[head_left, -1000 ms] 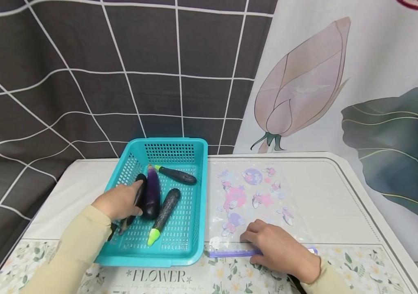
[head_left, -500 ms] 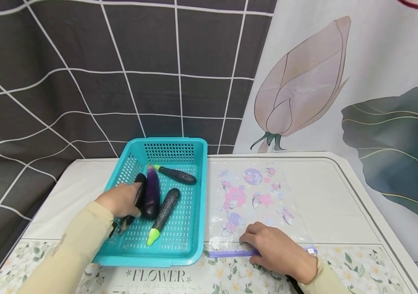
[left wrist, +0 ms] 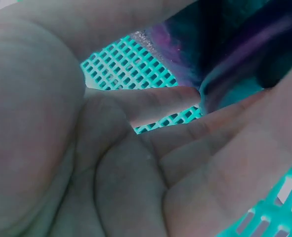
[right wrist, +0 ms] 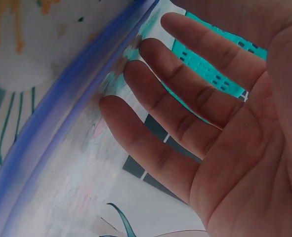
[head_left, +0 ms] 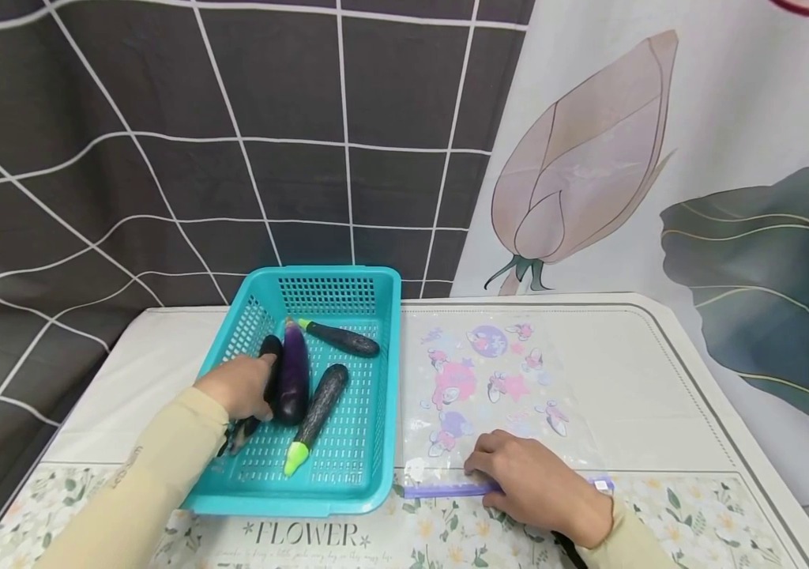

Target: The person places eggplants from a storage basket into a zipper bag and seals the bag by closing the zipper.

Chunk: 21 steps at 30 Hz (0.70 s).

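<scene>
My left hand (head_left: pixel 237 389) reaches into a turquoise basket (head_left: pixel 369 499) and grips a dark eggplant (head_left: pixel 273 345) lying along its left side. The palm hides much of that eggplant. In the left wrist view, the fingers (left wrist: pixel 150 103) extend to dark purple skin. Right beside it lies a glossy purple eggplant (head_left: pixel 294 379). Two dark, rough-skinned long vegetables with bright green ends share the basket, one at the back (head_left: pixel 342 338) and one in front (head_left: pixel 322 407). My right hand (head_left: pixel 536 482) rests on the purple zip edge of a clear printed bag (head_left: pixel 475 387), fingers loosely spread.
The basket and bag lie side by side on a white table cover (head_left: pixel 632 379) with a floral front band (head_left: pixel 696 514). A dark checked curtain (head_left: pixel 291 182) and a white flower-printed curtain (head_left: pixel 603 158) hang behind the table.
My left hand and sleeve have shifted slightly to the right, staying on the dark eggplant. The right hand stays on the zip edge, and the vegetables look about the same.
</scene>
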Each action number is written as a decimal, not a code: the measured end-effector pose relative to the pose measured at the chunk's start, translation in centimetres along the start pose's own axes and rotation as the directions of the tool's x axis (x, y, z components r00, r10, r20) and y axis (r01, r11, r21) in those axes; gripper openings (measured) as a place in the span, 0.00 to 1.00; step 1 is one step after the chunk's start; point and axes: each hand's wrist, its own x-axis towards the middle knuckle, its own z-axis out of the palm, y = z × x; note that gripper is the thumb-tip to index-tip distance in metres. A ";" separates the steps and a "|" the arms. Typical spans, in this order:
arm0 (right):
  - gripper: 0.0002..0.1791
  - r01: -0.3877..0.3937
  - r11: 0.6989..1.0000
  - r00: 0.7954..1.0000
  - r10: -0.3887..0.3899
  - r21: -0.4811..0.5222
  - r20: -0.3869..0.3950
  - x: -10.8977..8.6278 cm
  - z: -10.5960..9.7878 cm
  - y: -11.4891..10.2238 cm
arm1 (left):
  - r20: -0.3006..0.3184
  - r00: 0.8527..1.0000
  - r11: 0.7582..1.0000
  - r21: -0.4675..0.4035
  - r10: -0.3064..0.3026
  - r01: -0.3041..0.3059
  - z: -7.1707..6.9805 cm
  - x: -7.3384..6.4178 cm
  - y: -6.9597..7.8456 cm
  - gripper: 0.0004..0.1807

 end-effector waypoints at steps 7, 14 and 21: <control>0.14 0.004 1.000 1.000 -0.004 -0.015 -0.021 0.2 0.0 0.1 | 0.029 0.999 1.000 0.024 -0.016 0.016 0.3 0.3 0.3 0.54; 0.11 0.019 1.000 1.000 -0.019 0.001 -0.011 0.3 -0.3 0.1 | 0.057 0.998 0.999 0.033 -0.019 0.017 0.8 0.6 0.4 0.59; 0.07 0.017 1.000 1.000 -0.017 -0.007 0.009 0.5 -0.4 0.1 | 0.062 0.998 0.999 0.019 -0.030 0.029 0.8 0.4 0.5 0.60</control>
